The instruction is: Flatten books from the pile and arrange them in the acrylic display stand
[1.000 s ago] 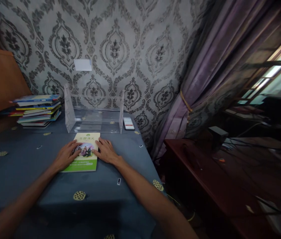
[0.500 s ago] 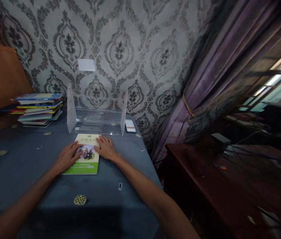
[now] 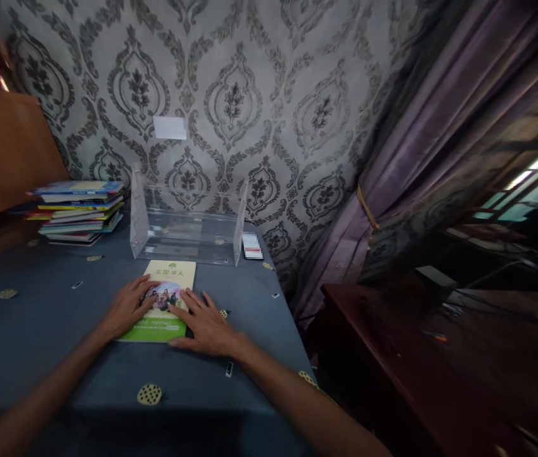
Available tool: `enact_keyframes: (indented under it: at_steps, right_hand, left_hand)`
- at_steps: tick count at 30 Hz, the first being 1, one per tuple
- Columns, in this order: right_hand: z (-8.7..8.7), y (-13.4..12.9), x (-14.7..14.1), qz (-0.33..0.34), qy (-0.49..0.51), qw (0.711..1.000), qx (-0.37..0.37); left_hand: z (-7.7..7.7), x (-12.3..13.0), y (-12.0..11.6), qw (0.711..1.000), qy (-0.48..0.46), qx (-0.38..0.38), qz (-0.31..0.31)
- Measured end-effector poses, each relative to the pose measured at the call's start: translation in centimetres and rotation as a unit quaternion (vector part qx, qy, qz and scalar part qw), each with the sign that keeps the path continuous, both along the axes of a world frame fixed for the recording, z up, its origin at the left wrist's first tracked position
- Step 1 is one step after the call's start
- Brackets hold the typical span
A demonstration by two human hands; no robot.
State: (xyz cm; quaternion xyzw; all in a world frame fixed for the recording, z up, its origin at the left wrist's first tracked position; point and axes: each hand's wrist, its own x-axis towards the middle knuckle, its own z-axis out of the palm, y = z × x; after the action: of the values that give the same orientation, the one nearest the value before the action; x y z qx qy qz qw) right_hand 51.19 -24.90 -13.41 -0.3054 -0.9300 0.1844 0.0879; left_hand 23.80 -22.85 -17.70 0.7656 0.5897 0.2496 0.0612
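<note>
A book with a cream and green cover and a picture in its middle lies flat on the blue tablecloth. My left hand rests over its left edge, fingers spread across the picture. On the right side, my right hand lies with its fingers apart over the lower right part of the cover, thumb near the bottom edge. Just behind the book stands a clear acrylic rack with upright side panels.
A stack of books stands at the back left, near a wooden cabinet. A phone lies right of the rack. Beyond the table's right edge are a purple curtain and a dark red desk.
My right hand has slid down from the book's upper right corner to its lower right side. The left hand still rests on the left edge. The view has shifted slightly.
</note>
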Motion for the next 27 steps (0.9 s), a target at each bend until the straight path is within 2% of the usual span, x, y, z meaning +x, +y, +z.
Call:
enact_keyframes:
  at_steps: [6, 12, 18, 27]
  right_hand:
    - [-0.8, 0.3, 0.1, -0.014, 0.038, 0.999, 0.004]
    - [-1.5, -0.2, 0.5, -0.035, 0.078, 0.996, 0.015]
    - [-1.8, -0.1, 0.7, -0.054, 0.097, 0.994, 0.007]
    - [-0.7, 0.5, 0.1, -0.088, 0.124, 0.988, -0.038]
  left_hand:
    - [-0.1, 0.0, 0.1, 1.0, 0.004, 0.013, -0.006]
    - [-1.2, -0.2, 0.8, 0.999, 0.019, 0.042, -0.005]
    - [-1.4, 0.2, 0.8, 0.999, 0.018, 0.026, -0.018]
    - [-1.3, 0.2, 0.7, 0.998, 0.023, 0.039, -0.032]
